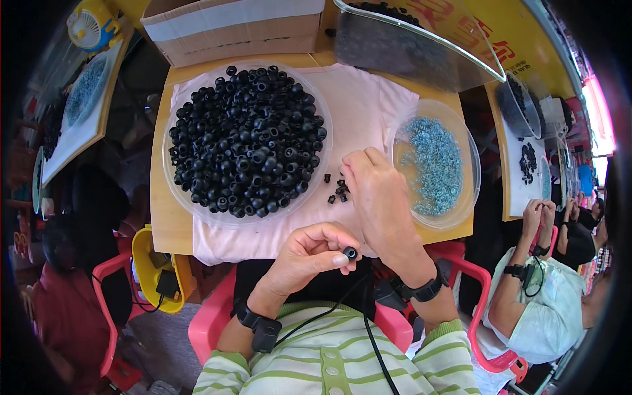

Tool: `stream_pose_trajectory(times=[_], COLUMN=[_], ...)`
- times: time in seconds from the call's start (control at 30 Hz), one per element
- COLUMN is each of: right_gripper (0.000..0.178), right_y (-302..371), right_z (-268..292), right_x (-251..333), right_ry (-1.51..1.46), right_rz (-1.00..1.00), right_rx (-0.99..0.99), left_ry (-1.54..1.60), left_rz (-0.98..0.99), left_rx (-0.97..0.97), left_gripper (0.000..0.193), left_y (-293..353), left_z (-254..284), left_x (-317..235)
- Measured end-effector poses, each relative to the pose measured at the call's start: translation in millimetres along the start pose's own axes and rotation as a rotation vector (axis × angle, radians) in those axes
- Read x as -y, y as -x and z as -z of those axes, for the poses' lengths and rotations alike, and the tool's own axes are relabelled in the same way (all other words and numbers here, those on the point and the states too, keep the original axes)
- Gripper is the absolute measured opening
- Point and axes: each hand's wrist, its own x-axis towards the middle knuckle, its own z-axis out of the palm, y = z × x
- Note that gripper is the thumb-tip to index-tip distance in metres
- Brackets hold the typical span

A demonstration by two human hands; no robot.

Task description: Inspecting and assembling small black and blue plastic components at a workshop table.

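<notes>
Near the table's front edge, my left hand (pixel 315 258) pinches a round black plastic piece (pixel 351 252) with a hole in its end, between thumb and fingers. My right hand (pixel 380 194) is over the pink cloth, fingers curled down beside a few small black plastic parts (pixel 340 191). Its fingertips are partly hidden, so what they grip does not show. Left of it, a wide clear round tray (pixel 324 197) holds a heap of round black hollow pieces (pixel 247 141). On the right, a clear round dish (pixel 426 220) holds many small bluish transparent pieces (pixel 436 168).
A pink cloth (pixel 359 92) covers much of the wooden table (pixel 170 230). Behind the tray stand a cardboard box (pixel 234 33) and a clear bin (pixel 395 56) of black parts. A yellow bucket (pixel 148 276) is at lower left. A co-worker (pixel 533 296) sits at right.
</notes>
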Motion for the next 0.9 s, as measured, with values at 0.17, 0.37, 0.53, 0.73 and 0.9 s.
stream_pose_trajectory(times=[0.17,0.37,0.53,0.73,0.9], right_gripper=[0.006,0.006,0.008,0.01,0.011], right_y=[0.2,5.6,10.4,45.7,63.6], right_z=[-6.8,-2.6,13.0,60.4,73.7], right_x=[-1.1,0.9,-3.7,-2.2,-1.5], right_ry=[0.016,0.046,-0.225,-0.627,-0.839], right_rz=[-0.04,-0.054,0.044,-0.053,-0.103], right_rx=[0.002,-0.008,-0.137,0.019,0.075], left_ry=[-0.018,-0.04,-0.06,-0.033,-0.094], left_rz=[0.005,-0.002,-0.024,-0.08,-0.072], left_rx=[0.041,0.034,-0.089,-0.104,-0.103], left_gripper=[0.016,0.018,0.017,0.017,0.016], left_y=[1.3,1.3,2.5,5.3,6.0], left_z=[2.8,-2.2,-2.1,-8.4,-20.3], left_x=[1.4,2.8,3.9,-1.2,0.9])
